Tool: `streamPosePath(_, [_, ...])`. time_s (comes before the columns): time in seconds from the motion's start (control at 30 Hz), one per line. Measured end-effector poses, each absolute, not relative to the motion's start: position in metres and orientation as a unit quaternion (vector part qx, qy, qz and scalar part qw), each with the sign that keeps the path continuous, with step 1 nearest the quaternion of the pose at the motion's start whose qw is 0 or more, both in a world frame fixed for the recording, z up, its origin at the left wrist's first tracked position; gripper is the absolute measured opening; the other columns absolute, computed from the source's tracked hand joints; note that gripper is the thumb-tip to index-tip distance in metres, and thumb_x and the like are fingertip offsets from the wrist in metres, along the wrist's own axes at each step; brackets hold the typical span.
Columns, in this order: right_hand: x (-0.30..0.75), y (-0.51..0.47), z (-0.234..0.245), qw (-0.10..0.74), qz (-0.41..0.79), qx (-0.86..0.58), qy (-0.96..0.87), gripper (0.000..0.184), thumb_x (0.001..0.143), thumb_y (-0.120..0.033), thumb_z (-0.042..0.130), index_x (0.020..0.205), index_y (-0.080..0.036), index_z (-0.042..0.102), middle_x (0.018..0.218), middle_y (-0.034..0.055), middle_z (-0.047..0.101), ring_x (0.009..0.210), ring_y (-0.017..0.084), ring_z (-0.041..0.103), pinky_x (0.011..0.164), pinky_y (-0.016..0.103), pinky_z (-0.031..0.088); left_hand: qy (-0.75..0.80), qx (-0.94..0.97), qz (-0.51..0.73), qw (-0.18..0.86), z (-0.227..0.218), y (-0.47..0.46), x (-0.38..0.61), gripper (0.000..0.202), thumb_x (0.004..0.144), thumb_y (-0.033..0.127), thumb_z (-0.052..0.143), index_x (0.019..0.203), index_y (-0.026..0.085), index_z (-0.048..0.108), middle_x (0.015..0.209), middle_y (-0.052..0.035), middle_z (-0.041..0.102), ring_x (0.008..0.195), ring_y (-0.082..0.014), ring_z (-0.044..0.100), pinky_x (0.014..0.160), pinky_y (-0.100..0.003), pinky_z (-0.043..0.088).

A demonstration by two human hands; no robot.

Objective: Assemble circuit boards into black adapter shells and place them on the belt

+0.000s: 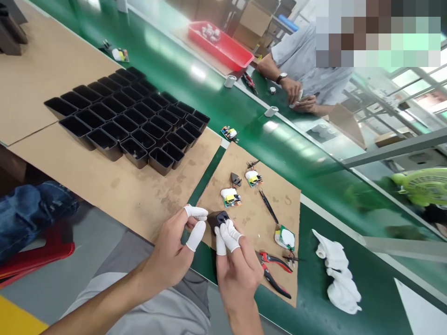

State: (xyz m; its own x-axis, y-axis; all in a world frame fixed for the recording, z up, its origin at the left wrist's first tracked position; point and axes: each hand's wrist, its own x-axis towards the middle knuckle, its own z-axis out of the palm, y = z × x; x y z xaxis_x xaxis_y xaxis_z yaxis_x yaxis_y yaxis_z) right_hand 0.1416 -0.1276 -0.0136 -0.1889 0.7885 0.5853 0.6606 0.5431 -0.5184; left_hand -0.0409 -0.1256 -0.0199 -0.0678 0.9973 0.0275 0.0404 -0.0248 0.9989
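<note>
My left hand [176, 246] and my right hand [237, 265] wear white finger cots and together pinch a small black plastic housing [217, 218] just above the near edge of a cardboard mat [279, 195]. On the mat beyond it lie two small circuit boards [231, 197] [253, 178] with white and yellow parts, a third board [286, 238], black tweezers [268, 205] and a little black clip [235, 179].
Red-handled cutters [274, 272] lie right of my right hand. Several black housings stand in rows [129, 118] on the cardboard at left. White gloves [337, 270] lie on the green belt [195, 74]. Across it a co-worker's hands [296, 95] work near a red tray [220, 44].
</note>
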Motion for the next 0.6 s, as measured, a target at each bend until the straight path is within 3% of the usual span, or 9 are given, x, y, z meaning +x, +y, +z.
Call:
streamPosePath(0.17, [0.141,-0.121,-0.018,0.512,0.196,-0.558,-0.623,0.011,0.098,-0.022,0.086,0.106,-0.026,0.093,0.101,0.0097,0.089,0.099,0.029,0.088,0.094,0.044,0.076,0.524,0.508,0.509,0.457,-0.021,-0.127,-0.043,0.026,0.118,0.039,0.050,0.122,0.024,0.071,0.102,-0.0064,0.077,0.094,-0.0233,0.075,0.088,-0.037,0.061])
streamPosePath(0.27, [0.137,-0.119,-0.017,0.545,0.217,-0.578,-0.567,0.020,0.109,-0.036,0.077,0.115,-0.021,0.088,0.101,0.0100,0.089,0.094,0.026,0.088,0.089,0.041,0.076,0.518,0.512,0.512,0.455,-0.024,-0.128,-0.043,0.027,0.117,0.040,0.050,0.124,0.024,0.071,0.104,-0.0073,0.078,0.098,-0.0247,0.077,0.088,-0.037,0.062])
streamPosePath(0.37, [0.131,-0.124,-0.017,0.583,0.305,-0.588,-0.470,0.031,0.116,-0.045,0.066,0.126,-0.024,0.085,0.109,0.0087,0.091,0.106,0.025,0.089,0.096,0.041,0.076,0.519,0.517,0.511,0.450,-0.026,-0.130,-0.042,0.026,0.117,0.039,0.050,0.123,0.024,0.071,0.109,-0.0089,0.079,0.100,-0.0245,0.077,0.090,-0.038,0.063])
streamPosePath(0.5, [0.125,-0.132,-0.019,0.633,0.489,-0.537,-0.269,0.027,0.113,-0.049,0.069,0.124,-0.031,0.087,0.122,0.0047,0.091,0.122,0.026,0.087,0.113,0.047,0.071,0.528,0.519,0.504,0.444,-0.028,-0.131,-0.041,0.026,0.117,0.039,0.052,0.125,0.024,0.071,0.116,-0.0102,0.080,0.103,-0.0245,0.078,0.091,-0.038,0.064])
streamPosePath(0.6, [0.122,-0.132,-0.018,0.628,0.525,-0.518,-0.247,0.027,0.112,-0.047,0.071,0.128,-0.030,0.086,0.138,0.0051,0.086,0.132,0.028,0.082,0.121,0.052,0.067,0.529,0.525,0.503,0.438,-0.028,-0.131,-0.042,0.024,0.115,0.040,0.055,0.124,0.025,0.071,0.115,-0.0094,0.081,0.104,-0.0252,0.079,0.091,-0.038,0.064])
